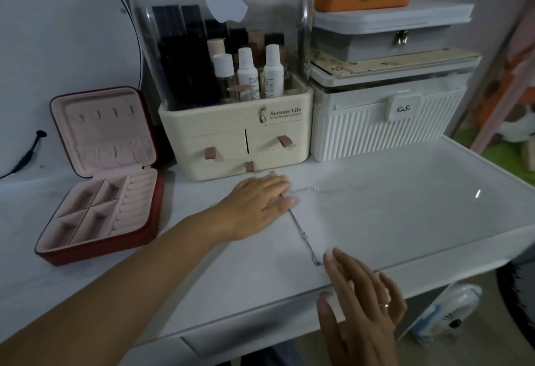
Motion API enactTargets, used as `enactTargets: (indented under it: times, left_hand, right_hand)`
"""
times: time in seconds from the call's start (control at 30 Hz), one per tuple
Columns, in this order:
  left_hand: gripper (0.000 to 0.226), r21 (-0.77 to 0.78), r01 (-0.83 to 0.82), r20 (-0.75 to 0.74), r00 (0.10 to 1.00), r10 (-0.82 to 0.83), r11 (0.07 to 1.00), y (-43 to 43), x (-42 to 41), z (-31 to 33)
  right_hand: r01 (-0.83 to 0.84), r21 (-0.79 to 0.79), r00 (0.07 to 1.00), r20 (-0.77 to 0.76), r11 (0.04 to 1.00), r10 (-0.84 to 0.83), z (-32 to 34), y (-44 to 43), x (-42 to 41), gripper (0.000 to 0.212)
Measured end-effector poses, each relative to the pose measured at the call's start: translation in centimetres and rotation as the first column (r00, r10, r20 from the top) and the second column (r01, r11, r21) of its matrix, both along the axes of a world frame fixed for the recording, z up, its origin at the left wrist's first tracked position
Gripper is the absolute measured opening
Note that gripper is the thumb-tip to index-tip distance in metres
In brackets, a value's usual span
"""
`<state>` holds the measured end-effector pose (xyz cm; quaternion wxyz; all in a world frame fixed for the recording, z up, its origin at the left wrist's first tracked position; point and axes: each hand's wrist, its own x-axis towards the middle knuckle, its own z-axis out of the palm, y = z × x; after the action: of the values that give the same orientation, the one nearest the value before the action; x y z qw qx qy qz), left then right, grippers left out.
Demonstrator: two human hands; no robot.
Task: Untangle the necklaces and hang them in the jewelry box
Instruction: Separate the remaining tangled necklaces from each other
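A thin silver necklace chain lies stretched on the white marble desk, running from my left hand down toward my right hand. My left hand rests flat on the desk with its fingertips pressing on the chain's upper end. My right hand hovers at the desk's front edge, fingers spread, its fingertips just beside the chain's lower end. The red jewelry box stands open at the left, with pink lining, hooks in the lid and empty compartments.
A cream cosmetic organizer with a clear dome and bottles stands behind my left hand. A white ribbed case with stacked boxes sits to its right. A black cable runs at far left. A small fan lies below the desk.
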<state>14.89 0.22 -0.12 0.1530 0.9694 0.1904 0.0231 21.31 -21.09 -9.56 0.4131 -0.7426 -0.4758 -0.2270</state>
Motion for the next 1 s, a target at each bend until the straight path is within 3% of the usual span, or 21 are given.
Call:
enactTargets:
  times: [0.1,0.3,0.4,0.47,0.6,0.67,0.83,1.0]
  left_hand:
    - [0.082,0.033,-0.003,-0.126,0.992,0.007,0.999,0.3,0.2,-0.8]
    - [0.080,0.005,-0.049,-0.124,0.991,0.050,0.999,1.1,0.7,-1.2]
    - [0.082,-0.153,-0.084,0.014,0.996,0.087,0.985,1.1,-0.3,0.2]
    - [0.066,-0.237,-0.124,0.179,0.969,0.169,0.963,1.1,-2.6,1.5]
    - [0.019,-0.298,-0.230,0.472,0.808,0.352,0.926,0.6,-10.4,1.8]
    - [0.013,-0.283,-0.310,0.570,0.706,0.419,0.908,-0.1,-14.7,0.7]
    - [0.008,-0.160,-0.481,0.623,0.628,0.466,0.862,-2.2,-21.3,-0.9]
    - [0.011,-0.333,-0.512,0.513,0.606,0.608,0.792,-2.3,-22.7,-1.3]
  right_hand:
    - [-0.005,0.013,0.999,0.043,1.000,0.004,-0.8,0.2,-0.9,0.041]
    - [-0.007,-0.059,0.999,0.042,0.998,0.009,-0.3,0.3,-1.0,0.042]
    - [-0.039,-0.072,0.999,0.000,0.997,0.039,-0.1,0.1,-1.1,0.045]
    - [-0.049,-0.065,0.999,-0.018,0.997,0.048,0.2,0.1,-1.6,0.046]
    - [-0.136,-0.047,0.991,-0.024,0.990,0.135,1.7,1.0,-3.4,0.044]
    - [-0.264,-0.022,0.963,-0.055,0.964,0.262,2.8,2.2,-4.7,0.035]
    - [-0.506,-0.135,0.849,-0.255,0.852,0.463,5.8,8.0,-8.6,0.026]
    - [-0.535,-0.291,0.834,-0.334,0.793,0.440,6.6,14.5,-11.0,0.031]
